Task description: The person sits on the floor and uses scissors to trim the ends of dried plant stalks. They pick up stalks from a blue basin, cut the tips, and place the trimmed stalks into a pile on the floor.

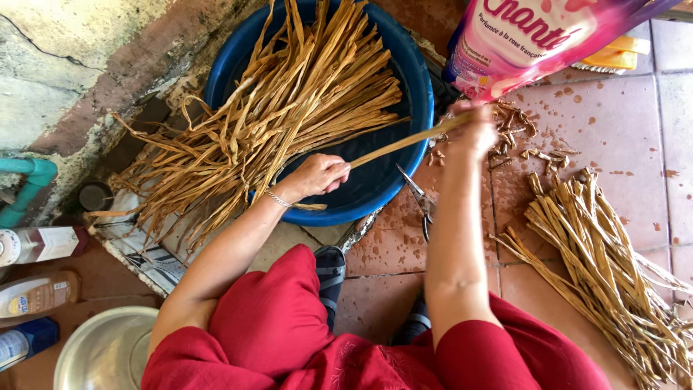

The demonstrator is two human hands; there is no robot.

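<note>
Dried tan strip (404,142) stretched taut across blue basin (422,94) front rim: left hand (317,175) pinching near end, right hand (473,130) gripping far end. Scissors (420,202) on tiles near basin edge, within reach.

Lay in and across the basin (415,79), spilling over its left rim: a sheaf of dried leaf strips (267,108). Stretched between left hand (317,175) and right hand (473,130), over the basin's right side: one strip (404,143). Rested on the tiled floor (621,137), just right of the basin: scissors (421,202). Farther right: a second bundle of strips (606,274). Near left: bottles (36,292) and a metal bowl (105,350).
</note>
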